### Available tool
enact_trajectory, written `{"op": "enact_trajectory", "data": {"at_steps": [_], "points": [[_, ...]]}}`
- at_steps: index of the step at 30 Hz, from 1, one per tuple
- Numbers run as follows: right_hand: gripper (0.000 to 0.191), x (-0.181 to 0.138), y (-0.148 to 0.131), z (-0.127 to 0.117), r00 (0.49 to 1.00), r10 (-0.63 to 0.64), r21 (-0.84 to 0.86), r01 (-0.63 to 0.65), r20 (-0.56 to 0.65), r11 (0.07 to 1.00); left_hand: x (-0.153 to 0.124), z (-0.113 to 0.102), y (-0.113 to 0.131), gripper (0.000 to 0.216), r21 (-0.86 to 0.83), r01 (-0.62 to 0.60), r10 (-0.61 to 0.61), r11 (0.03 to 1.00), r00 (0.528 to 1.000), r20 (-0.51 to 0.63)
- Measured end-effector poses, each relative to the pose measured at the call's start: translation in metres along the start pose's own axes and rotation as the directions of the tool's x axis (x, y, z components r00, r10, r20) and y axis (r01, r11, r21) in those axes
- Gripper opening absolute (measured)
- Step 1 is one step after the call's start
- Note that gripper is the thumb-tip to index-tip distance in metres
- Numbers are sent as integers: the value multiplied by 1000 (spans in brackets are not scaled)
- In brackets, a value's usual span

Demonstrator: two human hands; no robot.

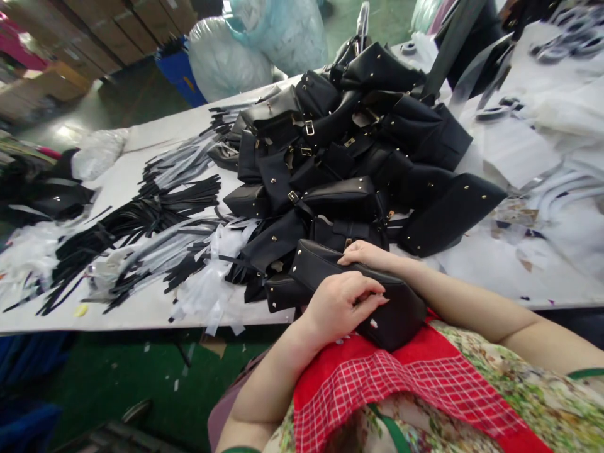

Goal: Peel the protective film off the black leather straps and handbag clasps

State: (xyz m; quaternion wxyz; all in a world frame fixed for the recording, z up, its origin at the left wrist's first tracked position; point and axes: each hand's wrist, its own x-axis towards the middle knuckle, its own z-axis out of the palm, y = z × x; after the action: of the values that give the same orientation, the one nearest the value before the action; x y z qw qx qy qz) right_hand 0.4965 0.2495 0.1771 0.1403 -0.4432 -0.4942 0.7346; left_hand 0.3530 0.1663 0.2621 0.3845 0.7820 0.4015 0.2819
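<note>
A black leather handbag (391, 311) lies across my lap on a red apron (377, 377), its far end at the table edge. My left hand (342, 305) rests on top of the bag with fingers curled and pinched at its upper seam. My right hand (365, 253) reaches over the bag's far side, fingers wrapped on its top edge. Just beyond, a big heap of similar black handbags (349, 157) with gold studs and buckles covers the white table (141, 308).
Bundles of black straps (141, 220) and plastic-wrapped strips (207, 277) lie on the table's left part. White paper and plastic sheets (542, 145) cover the right. Large filled plastic sacks (255, 44) and cardboard boxes (94, 25) stand beyond. Green floor (141, 377) lies below.
</note>
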Motion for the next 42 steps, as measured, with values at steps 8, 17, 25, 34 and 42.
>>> {"op": "enact_trajectory", "data": {"at_steps": [8,17,25,34,42], "points": [[39,-4,-8,5,1000,15,-24,-15,-26,1000,-3,8,3,13,171,-23,45,985,991,-124],[35,-8,-7,2,997,20,-15,-21,-71,1000,-5,11,7,18,167,10,11,986,992,-125],[34,1,2,-3,999,41,-16,-41,-30,999,-10,9,0,9,18,102,-97,995,977,-189],[40,5,-3,16,991,-119,-110,112,-60,988,-16,27,-2,13,-90,465,-472,881,851,-231],[32,6,10,7,992,-116,-134,108,-55,985,-21,6,-10,26,-595,330,-455,733,888,-68]]}}
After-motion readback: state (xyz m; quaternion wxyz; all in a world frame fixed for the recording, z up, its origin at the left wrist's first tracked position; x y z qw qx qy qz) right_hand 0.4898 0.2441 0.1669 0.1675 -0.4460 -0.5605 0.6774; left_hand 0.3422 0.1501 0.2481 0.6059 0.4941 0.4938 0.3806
